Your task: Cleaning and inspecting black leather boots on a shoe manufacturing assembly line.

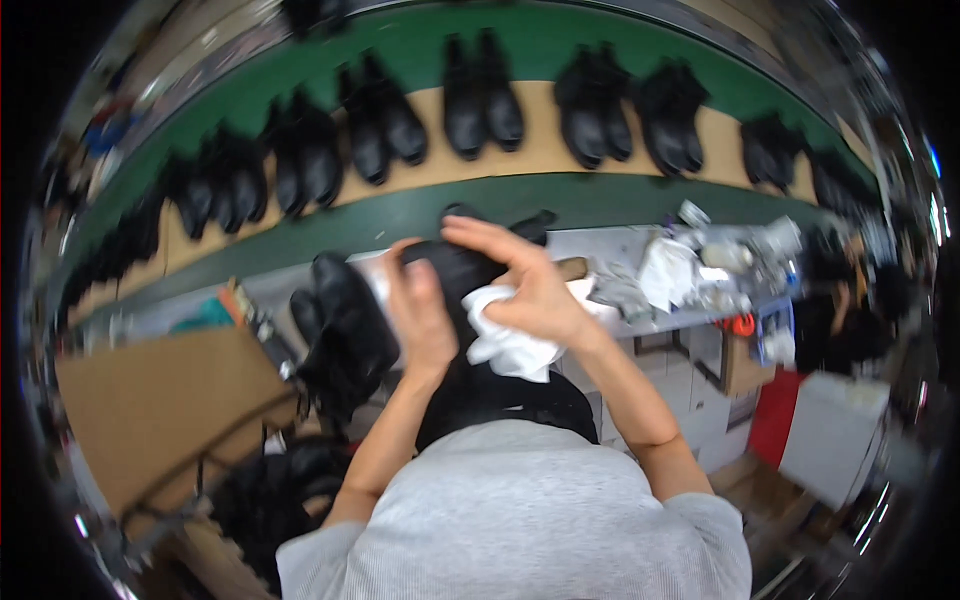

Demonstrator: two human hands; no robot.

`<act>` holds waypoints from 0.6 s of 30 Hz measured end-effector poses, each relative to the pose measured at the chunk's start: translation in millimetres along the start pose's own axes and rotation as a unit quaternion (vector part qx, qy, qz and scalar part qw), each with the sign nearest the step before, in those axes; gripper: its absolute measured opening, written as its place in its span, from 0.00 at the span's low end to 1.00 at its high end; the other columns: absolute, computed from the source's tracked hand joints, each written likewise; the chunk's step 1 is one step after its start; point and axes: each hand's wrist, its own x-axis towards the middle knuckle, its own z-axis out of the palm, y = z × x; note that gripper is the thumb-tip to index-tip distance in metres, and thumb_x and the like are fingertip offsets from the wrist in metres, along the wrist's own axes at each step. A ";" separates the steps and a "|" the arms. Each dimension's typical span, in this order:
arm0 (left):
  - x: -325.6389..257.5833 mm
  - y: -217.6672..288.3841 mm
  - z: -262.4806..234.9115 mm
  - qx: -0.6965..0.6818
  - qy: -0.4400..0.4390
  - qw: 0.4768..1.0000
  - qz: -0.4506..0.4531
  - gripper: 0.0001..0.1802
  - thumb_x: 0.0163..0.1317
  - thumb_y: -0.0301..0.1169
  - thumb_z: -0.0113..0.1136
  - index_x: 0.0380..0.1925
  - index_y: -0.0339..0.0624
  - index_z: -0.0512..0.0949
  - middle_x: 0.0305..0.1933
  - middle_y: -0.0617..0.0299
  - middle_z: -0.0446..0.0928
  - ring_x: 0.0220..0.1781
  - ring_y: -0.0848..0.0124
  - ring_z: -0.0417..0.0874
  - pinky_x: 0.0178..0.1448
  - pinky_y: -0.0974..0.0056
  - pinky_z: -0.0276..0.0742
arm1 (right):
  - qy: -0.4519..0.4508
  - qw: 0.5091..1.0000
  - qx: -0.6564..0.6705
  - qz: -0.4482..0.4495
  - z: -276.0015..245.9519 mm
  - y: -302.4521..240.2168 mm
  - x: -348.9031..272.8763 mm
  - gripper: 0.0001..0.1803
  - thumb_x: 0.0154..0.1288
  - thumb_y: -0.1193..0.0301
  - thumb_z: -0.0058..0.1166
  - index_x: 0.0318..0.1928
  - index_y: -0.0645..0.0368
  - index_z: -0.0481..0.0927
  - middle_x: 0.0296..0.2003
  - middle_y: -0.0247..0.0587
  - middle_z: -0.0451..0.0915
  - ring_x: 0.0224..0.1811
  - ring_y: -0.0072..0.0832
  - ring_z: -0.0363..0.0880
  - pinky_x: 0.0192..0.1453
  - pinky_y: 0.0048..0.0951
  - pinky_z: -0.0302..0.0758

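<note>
A black leather boot (440,262) is between my two hands, in front of my body, its lower part hidden by them. My left hand (425,320) is at the boot's left side, smeared by motion, so its grip is unclear. My right hand (535,295) reaches over the boot's right side with its fingers stretched toward the far end. A white cloth (515,345) is caught under its thumb and palm and hangs below. Beside my left hand, another pair of black boots (348,315) lies on the bench.
Pairs of black boots (480,105) line a tan strip on the green shelf (400,215) behind the bench. Bottles (725,255), cloths and small items crowd the bench's right part. A cardboard sheet (165,400) stands at left; a red and white box (825,430) is at right.
</note>
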 end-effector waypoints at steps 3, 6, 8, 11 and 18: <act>5.1 27.4 -7.9 -0.165 0.039 0.981 -0.094 0.25 0.67 0.48 0.36 0.48 0.38 0.68 0.44 0.54 0.72 0.47 0.63 0.73 0.56 0.64 0.66 | 0.114 0.988 -0.063 -0.086 -24.2 -38.2 -45.5 0.36 0.36 0.84 0.39 0.55 0.67 0.73 0.57 0.50 0.72 0.51 0.26 0.75 0.48 0.21 0.73; 2.2 69.9 10.4 -0.406 0.006 0.888 -0.213 0.26 0.69 0.51 0.33 0.51 0.41 0.65 0.44 0.57 0.73 0.47 0.64 0.76 0.55 0.60 0.73 | 0.447 0.877 0.119 0.131 -79.5 -13.2 -133.5 0.11 0.65 0.72 0.49 0.45 0.61 0.78 0.29 0.36 0.80 0.24 0.16 0.76 0.27 0.17 0.72; -7.9 65.6 33.6 -0.373 -0.022 0.902 -0.215 0.25 0.69 0.50 0.34 0.51 0.41 0.65 0.45 0.56 0.73 0.47 0.64 0.76 0.56 0.61 0.73 | 0.602 0.770 0.103 0.185 -139.7 50.8 -212.2 0.12 0.67 0.76 0.40 0.47 0.61 0.75 0.26 0.37 0.78 0.21 0.21 0.75 0.24 0.20 0.73; -32.4 32.2 66.9 -0.298 -0.085 0.924 -0.222 0.21 0.68 0.47 0.41 0.51 0.42 0.64 0.46 0.58 0.69 0.48 0.69 0.73 0.55 0.66 0.70 | 0.717 0.673 0.072 0.164 -225.0 128.6 -302.9 0.13 0.70 0.70 0.41 0.51 0.61 0.69 0.29 0.40 0.78 0.26 0.25 0.77 0.26 0.25 0.74; -53.9 22.7 114.3 -0.176 -0.159 0.949 -0.205 0.25 0.68 0.46 0.44 0.54 0.37 0.61 0.47 0.60 0.65 0.51 0.73 0.63 0.61 0.69 0.55 | 0.631 0.710 0.264 0.169 -280.0 143.0 -292.7 0.18 0.67 0.71 0.42 0.56 0.60 0.68 0.38 0.47 0.78 0.34 0.31 0.81 0.33 0.34 0.80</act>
